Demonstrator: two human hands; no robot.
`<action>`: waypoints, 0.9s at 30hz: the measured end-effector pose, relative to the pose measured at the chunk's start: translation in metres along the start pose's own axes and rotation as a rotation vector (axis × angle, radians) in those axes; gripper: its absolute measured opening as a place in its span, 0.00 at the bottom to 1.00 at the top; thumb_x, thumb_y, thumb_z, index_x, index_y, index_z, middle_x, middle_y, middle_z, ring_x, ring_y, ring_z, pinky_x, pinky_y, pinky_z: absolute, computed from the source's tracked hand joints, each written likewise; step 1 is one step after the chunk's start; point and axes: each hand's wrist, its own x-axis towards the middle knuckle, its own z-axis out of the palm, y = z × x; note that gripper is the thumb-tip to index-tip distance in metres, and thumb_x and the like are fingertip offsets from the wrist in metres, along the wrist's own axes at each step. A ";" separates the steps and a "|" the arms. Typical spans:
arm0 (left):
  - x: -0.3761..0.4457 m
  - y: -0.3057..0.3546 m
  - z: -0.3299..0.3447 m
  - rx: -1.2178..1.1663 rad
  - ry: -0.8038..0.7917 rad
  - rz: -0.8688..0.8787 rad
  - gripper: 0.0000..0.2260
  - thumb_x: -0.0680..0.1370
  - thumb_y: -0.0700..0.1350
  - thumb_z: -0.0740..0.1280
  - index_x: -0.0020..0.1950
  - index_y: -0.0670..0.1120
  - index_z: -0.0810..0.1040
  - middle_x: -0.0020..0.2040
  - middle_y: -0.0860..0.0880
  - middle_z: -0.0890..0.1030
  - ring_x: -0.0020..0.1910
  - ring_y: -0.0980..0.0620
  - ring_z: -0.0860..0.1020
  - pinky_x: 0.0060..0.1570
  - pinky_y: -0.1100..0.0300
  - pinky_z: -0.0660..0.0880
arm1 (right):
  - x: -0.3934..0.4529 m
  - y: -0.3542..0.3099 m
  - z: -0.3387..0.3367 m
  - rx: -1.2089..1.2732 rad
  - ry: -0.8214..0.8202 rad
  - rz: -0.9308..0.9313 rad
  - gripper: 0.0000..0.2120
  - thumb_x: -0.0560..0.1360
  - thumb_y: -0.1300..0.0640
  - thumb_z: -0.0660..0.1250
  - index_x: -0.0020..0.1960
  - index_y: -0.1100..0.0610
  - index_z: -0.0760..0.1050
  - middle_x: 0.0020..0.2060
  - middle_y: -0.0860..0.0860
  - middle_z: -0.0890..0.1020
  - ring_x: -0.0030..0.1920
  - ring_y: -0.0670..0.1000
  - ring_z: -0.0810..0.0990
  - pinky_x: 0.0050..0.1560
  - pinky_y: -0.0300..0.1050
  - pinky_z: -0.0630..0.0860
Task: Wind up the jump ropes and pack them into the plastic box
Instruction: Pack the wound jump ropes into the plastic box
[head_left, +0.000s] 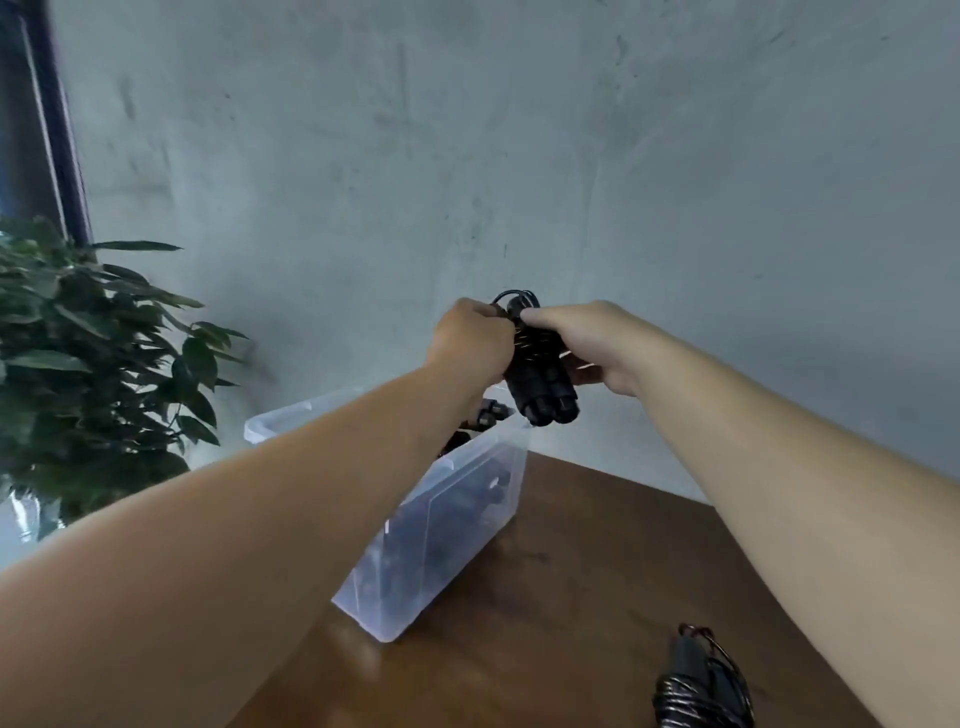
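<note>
Jump rope (540, 379), wound w/ handles paired, sits mid-frame above plastic box (467, 499); left hand (470, 340) & right hand (582, 340) both have fingers clamped on it. Risk: coils spring loose if grip eases before it's in the box. 2nd bundle (701, 686) waits lower right on surface (597, 571).

Wound black jump rope (540, 374) above clear plastic box (457, 525)
</note>
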 end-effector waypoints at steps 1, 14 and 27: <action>0.012 -0.004 -0.013 0.013 0.015 -0.003 0.07 0.78 0.38 0.62 0.42 0.49 0.72 0.45 0.46 0.77 0.42 0.47 0.77 0.46 0.49 0.80 | 0.014 -0.005 0.014 -0.015 -0.024 -0.017 0.11 0.77 0.50 0.69 0.53 0.57 0.80 0.41 0.50 0.82 0.37 0.48 0.80 0.36 0.40 0.77; 0.095 -0.081 -0.083 0.255 -0.182 -0.439 0.08 0.81 0.37 0.61 0.59 0.38 0.72 0.45 0.41 0.78 0.37 0.48 0.78 0.47 0.55 0.80 | 0.128 0.019 0.131 -0.438 -0.269 0.042 0.21 0.63 0.47 0.76 0.53 0.55 0.83 0.47 0.54 0.85 0.45 0.55 0.83 0.52 0.53 0.81; 0.119 -0.096 -0.067 1.229 -0.510 -0.083 0.17 0.81 0.48 0.60 0.60 0.38 0.79 0.57 0.40 0.82 0.44 0.48 0.74 0.39 0.59 0.68 | 0.147 0.047 0.136 -0.642 -0.292 -0.123 0.10 0.73 0.49 0.74 0.54 0.47 0.84 0.53 0.45 0.84 0.50 0.46 0.78 0.49 0.38 0.71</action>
